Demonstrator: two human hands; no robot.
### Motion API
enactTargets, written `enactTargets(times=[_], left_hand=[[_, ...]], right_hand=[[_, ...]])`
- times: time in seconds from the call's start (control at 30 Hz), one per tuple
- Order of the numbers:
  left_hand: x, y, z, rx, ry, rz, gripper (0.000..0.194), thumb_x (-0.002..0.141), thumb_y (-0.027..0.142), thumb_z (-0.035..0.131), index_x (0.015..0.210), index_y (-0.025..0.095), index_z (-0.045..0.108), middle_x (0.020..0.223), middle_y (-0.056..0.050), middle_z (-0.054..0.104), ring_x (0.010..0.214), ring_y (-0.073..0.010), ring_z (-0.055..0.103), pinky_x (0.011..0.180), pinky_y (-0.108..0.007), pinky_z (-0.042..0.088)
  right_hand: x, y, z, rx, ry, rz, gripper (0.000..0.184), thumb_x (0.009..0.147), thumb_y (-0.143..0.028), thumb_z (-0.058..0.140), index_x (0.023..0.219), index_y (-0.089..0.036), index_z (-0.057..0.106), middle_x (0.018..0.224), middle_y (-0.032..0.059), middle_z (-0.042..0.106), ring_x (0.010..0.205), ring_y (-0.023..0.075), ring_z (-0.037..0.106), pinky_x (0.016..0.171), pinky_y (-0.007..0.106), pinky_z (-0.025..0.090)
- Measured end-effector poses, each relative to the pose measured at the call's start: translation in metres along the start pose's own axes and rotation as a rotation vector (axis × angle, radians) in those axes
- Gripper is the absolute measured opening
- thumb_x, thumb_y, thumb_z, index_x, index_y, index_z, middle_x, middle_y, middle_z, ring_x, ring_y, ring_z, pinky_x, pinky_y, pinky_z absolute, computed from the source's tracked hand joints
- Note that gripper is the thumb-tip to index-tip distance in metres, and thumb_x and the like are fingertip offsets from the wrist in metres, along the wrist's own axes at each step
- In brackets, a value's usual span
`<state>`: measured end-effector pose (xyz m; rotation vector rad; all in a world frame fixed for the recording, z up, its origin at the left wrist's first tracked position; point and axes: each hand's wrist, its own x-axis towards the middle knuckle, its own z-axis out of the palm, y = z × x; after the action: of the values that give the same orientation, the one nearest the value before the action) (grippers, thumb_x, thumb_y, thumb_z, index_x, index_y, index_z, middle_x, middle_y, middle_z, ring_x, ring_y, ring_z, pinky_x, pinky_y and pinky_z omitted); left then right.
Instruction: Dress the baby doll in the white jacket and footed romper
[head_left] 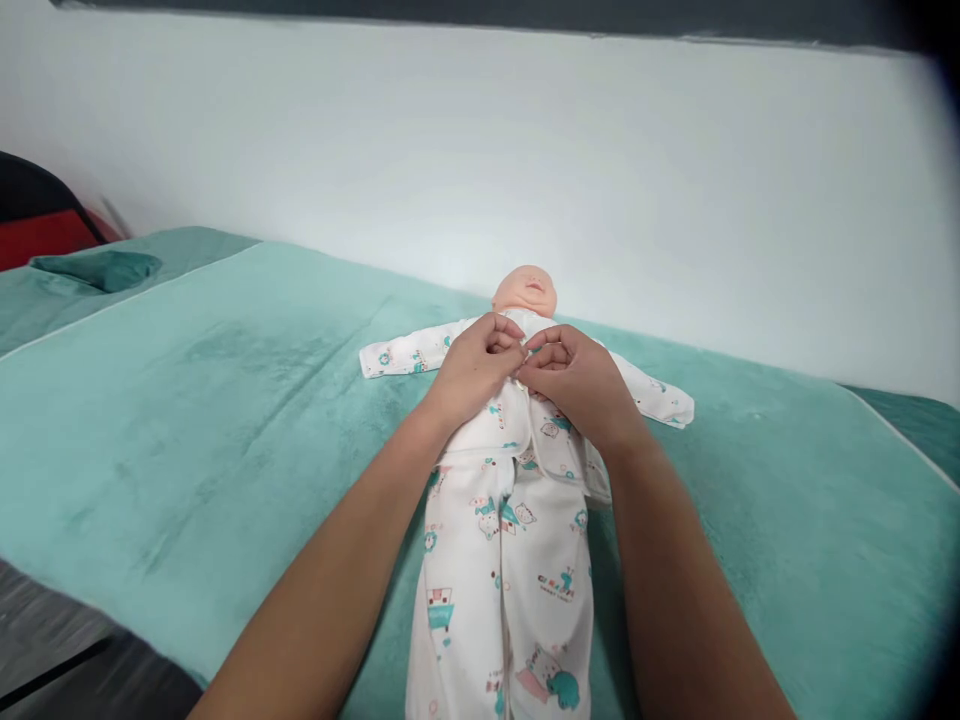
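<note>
A baby doll (528,290) lies on its back with its head at the far end. It wears a white printed baby jacket (491,428) and matching trousers (499,590). On the chest, my left hand (484,365) pinches the jacket's front edge. My right hand (574,380) pinches the other front edge close beside it, the fingertips almost meeting. Whatever fastening lies between the fingers is too small to make out. Below the hands the jacket front hangs apart over the trousers. Both sleeves stretch out sideways on the table cover.
A green cloth (247,400) covers the table, slightly wrinkled at the left. A white wall (480,150) rises behind the doll. At the far left are a dark green folded cloth (97,268) and a red and black object (45,225). Grey floor (60,640) shows at the lower left.
</note>
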<state>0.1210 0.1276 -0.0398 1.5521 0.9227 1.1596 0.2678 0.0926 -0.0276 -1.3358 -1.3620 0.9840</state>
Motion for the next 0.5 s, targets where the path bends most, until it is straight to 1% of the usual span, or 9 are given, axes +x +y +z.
enactTargets(times=[0.13,0.27,0.4,0.5], left_hand=[[-0.002,0.001,0.003,0.029,0.03,0.0,0.015,0.076,0.016,0.056,0.09,0.02,0.059,0.074,0.003,0.06,0.068,-0.0105,0.056,0.064,-0.024,0.041],[-0.003,0.001,0.006,0.048,0.064,0.015,0.018,0.074,0.014,0.054,0.09,0.021,0.059,0.07,0.004,0.059,0.06,-0.0096,0.051,0.057,-0.023,0.037],[-0.004,0.0,0.008,0.08,0.091,0.048,0.019,0.073,0.013,0.053,0.09,0.022,0.058,0.067,0.004,0.057,0.059,-0.0101,0.05,0.055,-0.023,0.036],[-0.004,-0.001,0.009,0.104,0.118,0.061,0.018,0.074,0.014,0.054,0.089,0.022,0.057,0.067,0.005,0.056,0.059,-0.01,0.049,0.056,-0.024,0.036]], right_hand=[[0.001,0.003,0.0,-0.016,-0.013,-0.01,0.03,0.067,-0.026,0.073,0.094,-0.022,0.061,0.069,-0.0038,0.065,0.054,0.0114,0.056,0.044,0.02,0.038],[0.002,0.005,-0.005,0.053,-0.06,-0.008,0.033,0.067,-0.024,0.074,0.097,-0.022,0.06,0.071,-0.0042,0.064,0.053,0.0104,0.055,0.042,0.019,0.035],[0.003,0.007,-0.009,0.148,-0.111,-0.012,0.036,0.068,-0.025,0.076,0.1,-0.022,0.06,0.076,-0.0031,0.065,0.057,0.0098,0.057,0.048,0.021,0.04],[0.004,0.009,-0.011,0.172,-0.13,-0.039,0.032,0.072,-0.024,0.072,0.101,-0.022,0.061,0.071,-0.0034,0.065,0.059,0.0102,0.057,0.055,0.022,0.045]])
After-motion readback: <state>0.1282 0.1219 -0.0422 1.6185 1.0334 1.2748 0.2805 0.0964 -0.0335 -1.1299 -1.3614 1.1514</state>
